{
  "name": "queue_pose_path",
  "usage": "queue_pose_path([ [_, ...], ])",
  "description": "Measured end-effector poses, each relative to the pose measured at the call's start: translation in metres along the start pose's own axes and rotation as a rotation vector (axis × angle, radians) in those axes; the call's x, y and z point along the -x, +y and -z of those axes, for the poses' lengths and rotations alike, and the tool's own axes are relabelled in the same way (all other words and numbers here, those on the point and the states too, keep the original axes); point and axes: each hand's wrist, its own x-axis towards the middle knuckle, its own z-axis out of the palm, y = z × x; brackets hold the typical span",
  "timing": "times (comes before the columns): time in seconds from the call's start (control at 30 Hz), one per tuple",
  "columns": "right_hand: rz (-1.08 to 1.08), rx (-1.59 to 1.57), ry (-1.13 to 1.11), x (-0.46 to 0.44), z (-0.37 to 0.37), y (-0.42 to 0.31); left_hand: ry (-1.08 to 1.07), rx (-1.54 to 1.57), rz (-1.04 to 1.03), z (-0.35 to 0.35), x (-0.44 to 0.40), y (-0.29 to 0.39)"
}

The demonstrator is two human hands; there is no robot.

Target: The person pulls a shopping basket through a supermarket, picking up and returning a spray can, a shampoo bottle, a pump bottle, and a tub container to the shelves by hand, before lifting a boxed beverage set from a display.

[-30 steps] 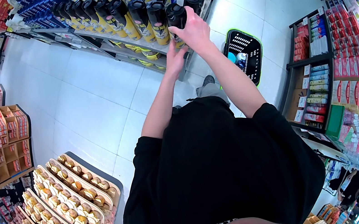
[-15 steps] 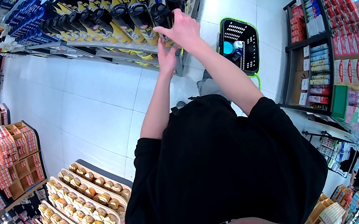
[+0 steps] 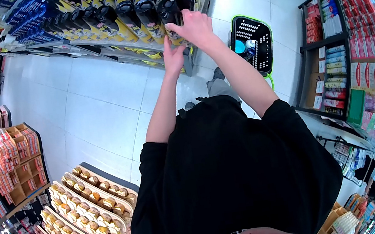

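Observation:
At the corner of the shelf stands a black-capped bottle [image 3: 168,12] with a yellow lower part. My right hand [image 3: 195,28] is closed on its right side, the thumb across the front and the fingers partly hidden behind it. Lower down, my left hand [image 3: 173,57] holds the bottle near its base, fingertips up against the label. Similar black-and-yellow bottles [image 3: 149,19] line up along the shelf to the left, close beside it. The bottle is upright among them.
A black basket with a green rim [image 3: 248,26] sits on the floor at right, holding a turquoise-lidded item [image 3: 240,46] and a white one. Racks of packaged goods [image 3: 328,63] stand further right. A tiered display of brown-and-cream items [image 3: 86,217] is at lower left, wooden shelving [image 3: 25,175] beyond it.
Both hands stay on the same bottle, the right hand's fingers slightly more spread over its side. The view has shifted slightly, and a shoe shows more below the basket.

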Motion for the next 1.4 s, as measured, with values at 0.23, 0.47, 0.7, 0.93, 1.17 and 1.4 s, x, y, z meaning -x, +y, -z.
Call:
queue_pose_path([
  [0.23,-0.292,0.069,-0.193,0.101,-0.041,0.124,0.008,-0.095,0.222,0.020,0.046,-0.032],
  [0.47,-0.934,0.170,-0.805,0.377,-0.064,0.295,0.081,-0.169,0.618,0.090,0.104,-0.116],
  [0.7,-1.264,-0.036,-1.169,0.532,-0.113,0.284,0.027,-0.613,0.729,0.169,0.131,-0.147],
  [0.93,-1.033,0.174,-0.994,0.543,-0.206,0.255,0.082,-0.883,0.858,0.229,0.137,-0.115],
  [1.17,-1.071,-0.077,-1.271,0.500,-0.190,0.282,0.076,-0.817,0.781,0.205,0.125,-0.106],
  [1.4,-0.874,-0.055,-1.102,0.415,-0.083,0.278,-0.015,-0.631,0.670,0.161,0.106,-0.140],
])
